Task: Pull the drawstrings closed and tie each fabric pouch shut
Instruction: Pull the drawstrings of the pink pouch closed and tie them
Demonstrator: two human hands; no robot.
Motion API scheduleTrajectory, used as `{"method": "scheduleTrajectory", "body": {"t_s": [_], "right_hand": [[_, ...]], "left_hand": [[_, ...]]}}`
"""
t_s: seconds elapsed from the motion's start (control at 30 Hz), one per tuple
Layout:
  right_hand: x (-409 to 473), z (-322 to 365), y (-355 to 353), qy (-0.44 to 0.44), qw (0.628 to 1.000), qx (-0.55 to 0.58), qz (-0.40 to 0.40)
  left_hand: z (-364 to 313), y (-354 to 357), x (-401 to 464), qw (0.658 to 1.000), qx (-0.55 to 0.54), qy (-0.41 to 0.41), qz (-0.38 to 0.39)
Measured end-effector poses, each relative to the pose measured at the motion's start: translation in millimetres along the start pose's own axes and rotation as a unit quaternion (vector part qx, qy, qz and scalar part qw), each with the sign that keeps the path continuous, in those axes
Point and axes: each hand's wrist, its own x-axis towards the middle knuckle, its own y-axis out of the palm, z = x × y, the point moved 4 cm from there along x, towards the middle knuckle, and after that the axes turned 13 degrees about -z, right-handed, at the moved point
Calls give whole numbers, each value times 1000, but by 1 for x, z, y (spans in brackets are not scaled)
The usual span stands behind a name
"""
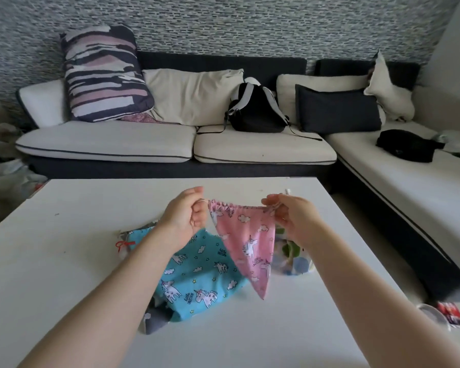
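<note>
Over the plain white tabletop (pixel 64 261), the left hand (pixel 186 216) and right hand (pixel 292 219) each pinch a drawstring end of a pink unicorn-print fabric pouch (pixel 247 243), held in the air with its mouth gathered. A turquoise unicorn-print pouch (pixel 197 277) lies flat beneath it. At twelve o'clock, a cream-cushioned corner sofa (pixel 149 144) carries a black backpack (pixel 255 110).

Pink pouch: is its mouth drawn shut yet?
Partly: the pink pouch mouth is gathered but stretched wide between left hand and right hand.
</note>
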Motion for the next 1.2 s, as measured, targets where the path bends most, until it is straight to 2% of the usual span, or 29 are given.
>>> {"method": "scheduleTrajectory", "body": {"t_s": [0.07, 0.13, 0.2, 0.27, 0.3, 0.37, 0.43, 0.53, 0.6, 0.67, 0.77, 0.83, 0.9, 0.93, 0.97, 1.03, 1.13, 1.17, 1.2], "right_hand": [[-2, 0, 2, -5, 997, 63, 40], [1, 0, 3, 1, 986, 160, 54], [12, 0, -8, 14, 966, 257, 0], [22, -4, -30, 36, 957, 268, -107], [26, -8, -43, 31, 963, 219, -152], [26, -11, -56, -51, 974, 3, -221], [18, -3, -48, -177, 945, -170, -217], [4, 12, -27, -248, 925, -243, -155], [-4, 22, -16, -257, 929, -246, -97], [-17, 36, -2, -273, 935, -222, -34], [-42, 61, 22, -313, 926, -205, 41], [-56, 71, 36, -342, 907, -234, 71], [-66, 72, 44, -353, 894, -261, 87], [-69, 72, 47, -354, 891, -268, 95], [-71, 71, 48, -351, 891, -270, 102], [-72, 72, 49, -349, 891, -271, 108], [-69, 75, 47, -347, 902, -236, 100], [-67, 78, 45, -339, 913, -203, 99], [-66, 81, 44, -324, 926, -166, 101]], "left_hand": [[9, 2, 3, 990, -130, -59, -15], [13, 10, 0, 980, -182, -82, -21], [14, 7, 3, 963, -246, -101, -52], [14, -12, 13, 945, -290, -101, -109], [16, -22, 17, 943, -288, -97, -136], [26, -32, 19, 946, -260, -92, -171], [33, -29, 18, 951, -240, -71, -183], [21, -17, 16, 967, -183, -35, -173], [3, -5, 8, 985, -130, 5, -109], [-18, 17, -10, 993, 15, 115, -9], [-44, 56, -42, 929, 240, 259, 108], [-61, 71, -51, 876, 320, 348, 97], [-74, 78, -55, 803, 400, 439, 48], [-78, 80, -56, 781, 414, 467, 34], [-79, 82, -57, 773, 411, 481, 30], [-79, 84, -57, 804, 356, 474, 41], [-67, 78, -51, 914, 180, 357, 70], [-58, 76, -47, 933, 148, 315, 92], [-48, 75, -47, 937, 148, 292, 119]]}}
